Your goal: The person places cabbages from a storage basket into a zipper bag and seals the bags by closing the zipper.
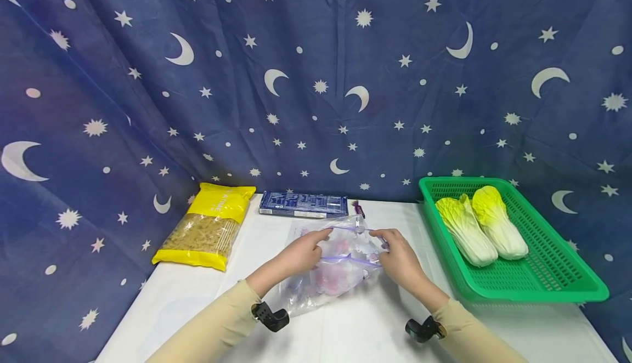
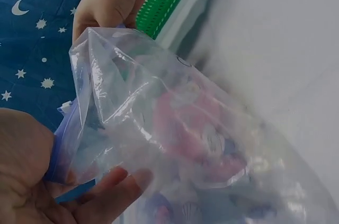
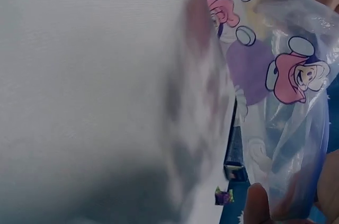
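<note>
A clear plastic zip bag (image 1: 333, 281) with a purple zip strip and printed pink cartoon figures is held over the table, its mouth spread apart. My left hand (image 1: 303, 250) pinches one side of the mouth, and its fingers (image 2: 114, 195) show through the film in the left wrist view. On the opposite side, my right hand (image 1: 401, 259) grips the rim between thumb and fingers. The zip slider (image 2: 65, 107) sits on the strip near the left hand. Pink and purple prints on the bag (image 3: 249, 70) fill the right side of the right wrist view.
A yellow bag of pasta (image 1: 207, 226) lies at the left. Behind the zip bag are a flat blue box (image 1: 303, 204) and a small purple wrapped candy (image 1: 359, 208). To the right, a green basket (image 1: 558, 242) holds two Chinese cabbages (image 1: 466, 231). A starry curtain (image 1: 316, 105) hangs behind.
</note>
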A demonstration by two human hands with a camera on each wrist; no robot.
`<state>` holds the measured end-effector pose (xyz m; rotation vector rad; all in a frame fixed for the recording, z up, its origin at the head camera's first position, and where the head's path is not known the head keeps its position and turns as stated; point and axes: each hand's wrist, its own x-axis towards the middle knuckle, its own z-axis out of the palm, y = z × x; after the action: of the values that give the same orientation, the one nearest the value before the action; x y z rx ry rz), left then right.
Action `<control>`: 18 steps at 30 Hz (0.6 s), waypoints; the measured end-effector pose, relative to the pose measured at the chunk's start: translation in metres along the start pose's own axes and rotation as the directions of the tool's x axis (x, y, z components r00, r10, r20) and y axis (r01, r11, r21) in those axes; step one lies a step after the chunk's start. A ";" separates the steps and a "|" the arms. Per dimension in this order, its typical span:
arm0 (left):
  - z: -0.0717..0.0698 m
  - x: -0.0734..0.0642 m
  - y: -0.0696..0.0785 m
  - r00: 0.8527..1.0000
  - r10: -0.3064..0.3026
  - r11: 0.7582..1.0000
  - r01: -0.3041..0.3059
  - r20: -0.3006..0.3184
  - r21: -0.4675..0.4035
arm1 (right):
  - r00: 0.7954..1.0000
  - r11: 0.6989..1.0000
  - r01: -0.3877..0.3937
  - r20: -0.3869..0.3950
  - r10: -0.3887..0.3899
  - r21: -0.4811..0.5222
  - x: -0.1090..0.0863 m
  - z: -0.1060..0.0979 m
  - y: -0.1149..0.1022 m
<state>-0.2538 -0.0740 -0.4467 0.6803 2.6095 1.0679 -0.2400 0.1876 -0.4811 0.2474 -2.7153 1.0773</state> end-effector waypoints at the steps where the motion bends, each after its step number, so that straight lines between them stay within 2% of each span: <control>1: 0.000 -0.001 -0.001 1.000 -0.007 1.000 0.007 0.003 -0.007 | 1.000 1.000 0.004 0.002 -0.004 0.003 0.001 -0.001 -0.001; 4: 0.000 -0.003 -0.002 1.000 -0.026 0.999 0.026 0.001 -0.037 | 1.000 1.000 0.007 0.010 -0.007 0.015 0.002 -0.005 -0.003; 8: 0.003 -0.006 0.000 1.000 -0.006 0.998 0.007 0.017 -0.062 | 0.999 1.000 -0.013 0.032 0.013 0.005 0.003 -0.006 -0.002; 14: 0.005 -0.012 0.008 0.995 0.045 0.999 -0.047 0.085 0.025 | 0.997 1.000 -0.018 0.078 0.019 -0.016 0.005 -0.006 -0.006; 18: 0.004 -0.015 0.011 0.991 0.051 0.997 -0.058 0.123 0.054 | 0.984 0.988 -0.116 0.144 0.101 0.101 0.005 -0.005 -0.009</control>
<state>-0.2358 -0.0728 -0.4408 0.8084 2.5389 0.9379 -0.2423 0.1843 -0.4705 0.2001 -2.8245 1.2860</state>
